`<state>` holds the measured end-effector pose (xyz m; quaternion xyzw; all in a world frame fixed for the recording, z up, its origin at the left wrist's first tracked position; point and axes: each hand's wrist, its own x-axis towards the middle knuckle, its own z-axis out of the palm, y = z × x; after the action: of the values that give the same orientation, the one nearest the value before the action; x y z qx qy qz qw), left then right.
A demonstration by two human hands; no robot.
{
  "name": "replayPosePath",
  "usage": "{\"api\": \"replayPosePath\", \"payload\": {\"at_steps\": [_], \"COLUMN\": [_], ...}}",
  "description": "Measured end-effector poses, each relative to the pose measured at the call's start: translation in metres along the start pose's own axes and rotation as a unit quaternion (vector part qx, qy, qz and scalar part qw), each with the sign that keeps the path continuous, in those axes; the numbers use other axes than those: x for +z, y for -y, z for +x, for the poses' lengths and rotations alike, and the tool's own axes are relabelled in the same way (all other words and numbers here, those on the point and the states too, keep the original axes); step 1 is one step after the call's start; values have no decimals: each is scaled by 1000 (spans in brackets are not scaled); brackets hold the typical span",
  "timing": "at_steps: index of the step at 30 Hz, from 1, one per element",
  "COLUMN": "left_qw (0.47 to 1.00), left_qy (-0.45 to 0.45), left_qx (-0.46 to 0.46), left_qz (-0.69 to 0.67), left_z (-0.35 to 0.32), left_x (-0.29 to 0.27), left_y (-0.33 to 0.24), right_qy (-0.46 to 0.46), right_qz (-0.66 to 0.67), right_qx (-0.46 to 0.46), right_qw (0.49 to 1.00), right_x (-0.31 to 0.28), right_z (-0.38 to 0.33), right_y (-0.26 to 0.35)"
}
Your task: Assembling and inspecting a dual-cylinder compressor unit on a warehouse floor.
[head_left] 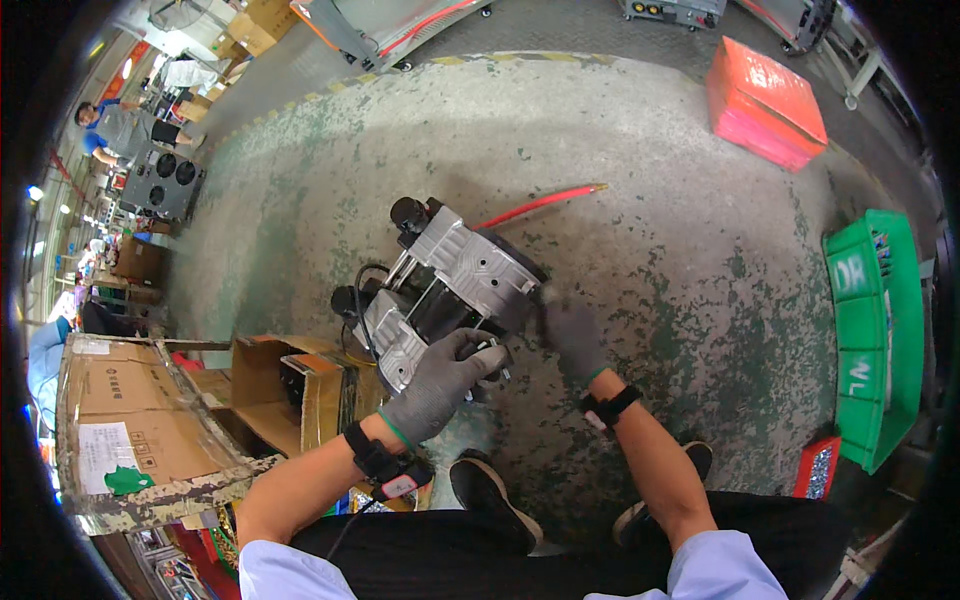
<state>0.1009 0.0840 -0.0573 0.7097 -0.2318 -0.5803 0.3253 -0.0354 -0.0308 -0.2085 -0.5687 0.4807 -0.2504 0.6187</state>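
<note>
A silver and black twin-head motor unit (440, 290), which looks like an air compressor pump, stands in front of me with black round caps on its far left side. A red hose (540, 202) with a brass-coloured tip sticks out beyond it to the right. My left hand (450, 380), in a grey glove, is at the unit's near end, its fingers closed on small metal bolts (503, 374). Beside the unit's right end, my right hand (573, 338), also gloved, is smeared by motion. Its fingers and anything in them cannot be made out.
Cardboard boxes (120, 400) sit on a worn rack at my left. A green bin (870, 340) stands at the right, with a small red tray of metal parts (819, 468) near it. Farther off is a red-wrapped box (765, 102). Another person (125, 130) is at the far left.
</note>
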Motion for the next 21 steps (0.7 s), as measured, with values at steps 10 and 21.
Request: {"api": "replayPosePath", "payload": {"at_steps": [10,21], "left_qw": [1000,1000], "left_qy": [1,2], "left_qx": [-2,11], "left_qz": [-2,-5], "left_z": [-6,-4], "left_x": [3,1], "left_y": [-6,-1], "right_qy": [60,46], "right_qz": [187,155], "right_qx": [171,214], "right_qw": [966,964], "right_x": [3,-2], "right_z": [4,10], "right_y": [-5,-10]}}
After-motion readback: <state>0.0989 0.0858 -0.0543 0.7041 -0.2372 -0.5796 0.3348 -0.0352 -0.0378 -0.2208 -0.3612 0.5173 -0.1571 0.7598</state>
